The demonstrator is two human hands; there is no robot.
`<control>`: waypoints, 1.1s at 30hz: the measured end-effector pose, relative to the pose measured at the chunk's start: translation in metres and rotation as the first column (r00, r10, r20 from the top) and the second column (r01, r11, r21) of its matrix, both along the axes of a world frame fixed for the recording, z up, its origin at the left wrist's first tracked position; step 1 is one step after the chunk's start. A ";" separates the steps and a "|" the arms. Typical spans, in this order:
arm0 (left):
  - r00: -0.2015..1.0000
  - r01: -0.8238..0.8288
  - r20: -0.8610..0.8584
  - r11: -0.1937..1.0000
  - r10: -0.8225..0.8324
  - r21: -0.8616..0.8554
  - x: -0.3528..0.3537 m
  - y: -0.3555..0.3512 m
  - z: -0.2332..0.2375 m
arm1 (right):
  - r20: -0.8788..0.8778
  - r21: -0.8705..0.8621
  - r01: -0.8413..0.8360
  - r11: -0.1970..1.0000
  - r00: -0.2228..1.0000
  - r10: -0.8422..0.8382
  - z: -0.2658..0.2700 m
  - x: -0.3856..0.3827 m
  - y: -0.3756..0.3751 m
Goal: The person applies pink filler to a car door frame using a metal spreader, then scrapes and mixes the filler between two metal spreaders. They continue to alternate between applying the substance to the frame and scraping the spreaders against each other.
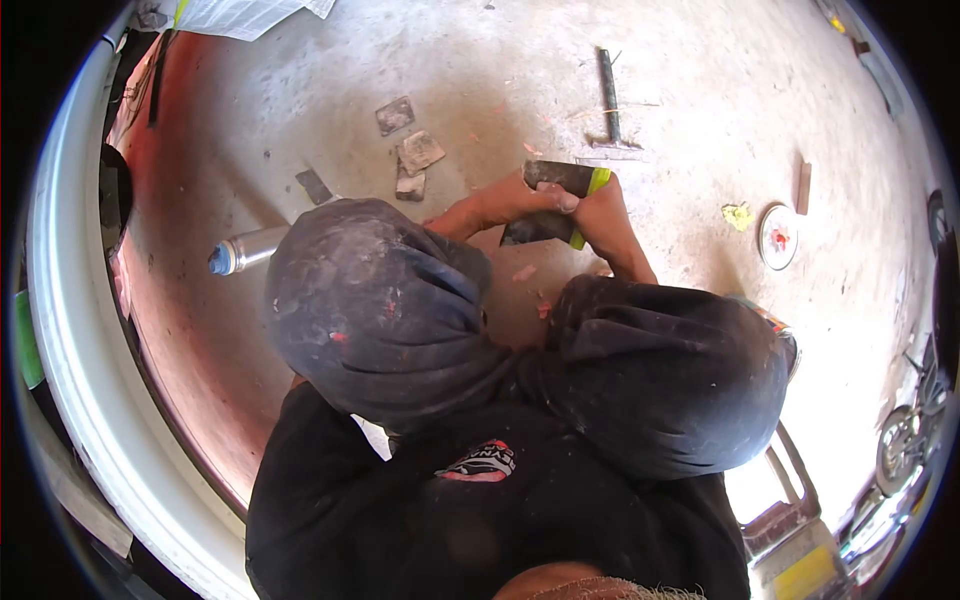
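Observation:
I am squatting over a dusty concrete floor (pixel 700 120), with my knees in dark trousers filling the middle of the view. My left hand (pixel 545 196) and my right hand (pixel 600 200) meet just beyond my knees. Both grip a dark folded sheet with a lime-yellow edge (pixel 560 176), which looks like sandpaper. Its upper part sticks out above my fingers and a lower flap (pixel 535 230) hangs under them. Whether the sheet touches the floor cannot be seen.
A spray can (pixel 245 250) lies by my left knee. Several worn sandpaper scraps (pixel 418 152) and a metal rod (pixel 608 95) lie ahead. A round lid (pixel 778 236) and a yellow scrap (pixel 738 215) are at right. A reddish curved panel with a white rim (pixel 70 330) runs along the left.

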State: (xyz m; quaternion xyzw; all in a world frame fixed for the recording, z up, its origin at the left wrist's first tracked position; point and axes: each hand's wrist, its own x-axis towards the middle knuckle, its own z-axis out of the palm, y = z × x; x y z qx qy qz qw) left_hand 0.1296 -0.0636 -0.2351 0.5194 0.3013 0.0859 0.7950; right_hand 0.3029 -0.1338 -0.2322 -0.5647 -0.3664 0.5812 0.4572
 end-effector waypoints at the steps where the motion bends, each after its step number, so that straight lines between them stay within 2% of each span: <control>1: 0.997 -0.054 0.056 0.999 0.054 0.002 0.000 -0.001 0.000 | 0.020 0.003 -0.037 0.999 0.999 0.037 0.007 0.001 0.001; 3: 0.974 -0.154 0.166 0.988 0.154 -0.011 0.001 -0.005 -0.003 | -0.076 -0.027 0.010 1.000 0.997 -0.012 0.009 0.005 0.000; 4: 0.946 -0.216 0.187 0.947 0.263 -0.239 0.003 0.000 -0.005 | -0.103 -0.037 0.049 0.998 0.993 -0.053 0.008 0.008 0.002; 5: 0.910 -0.259 0.179 0.850 0.373 -0.459 0.004 0.007 -0.007 | -0.131 -0.051 0.087 0.995 0.987 -0.093 0.007 0.009 0.002; 6: 0.890 -0.344 0.117 0.818 0.440 -0.460 0.003 0.012 -0.013 | -0.258 -0.025 0.181 0.983 0.949 -0.181 0.006 0.007 0.004; 7: 0.862 -0.428 0.055 0.781 0.504 -0.455 0.002 0.016 -0.019 | -0.252 -0.027 0.232 0.972 0.940 -0.231 0.005 0.008 0.004; 8: 0.838 -0.535 -0.022 0.816 0.545 -0.219 -0.001 0.020 -0.024 | -0.244 -0.027 0.283 0.959 0.928 -0.281 0.002 0.011 0.004; 9: 0.800 -0.594 -0.081 0.804 0.594 0.035 0.000 0.023 -0.022 | -0.237 -0.024 0.336 0.942 0.913 -0.332 -0.002 0.015 0.004; 10: 0.753 -0.634 -0.071 0.750 0.654 0.187 0.000 0.023 -0.021 | -0.243 -0.044 0.322 0.946 0.915 -0.323 -0.006 0.020 0.003; 13: 0.717 -0.680 -0.150 0.731 0.680 0.064 -0.010 0.028 -0.013 | -0.280 -0.056 0.398 0.916 0.874 -0.397 -0.012 0.020 0.000; 16: 0.784 -0.606 -0.072 0.785 0.617 0.131 -0.005 0.025 -0.005 | -0.282 -0.088 0.396 0.914 0.870 -0.404 -0.015 0.020 0.001; 19: 0.787 -0.616 -0.016 0.786 0.616 -0.055 0.002 0.015 0.002 | -0.304 -0.069 0.391 0.918 0.868 -0.393 -0.018 0.020 0.001; 22: 0.787 -0.615 -0.058 0.789 0.614 0.003 -0.001 0.020 -0.013 | -0.273 -0.069 0.412 0.908 0.868 -0.415 -0.018 0.021 0.000; 25: 0.825 -0.561 0.082 0.828 0.559 -0.003 -0.007 0.024 -0.018 | -0.241 -0.086 0.439 0.895 0.862 -0.446 -0.017 0.022 -0.002; 28: 0.917 -0.399 -0.008 0.917 0.399 0.023 -0.009 0.020 -0.015 | -0.211 -0.134 0.404 0.905 0.880 -0.425 -0.028 0.031 -0.002; 33: 0.939 -0.335 0.013 0.923 0.344 -0.191 -0.005 0.013 0.003 | -0.182 -0.109 0.357 0.928 0.910 -0.372 -0.023 0.033 -0.002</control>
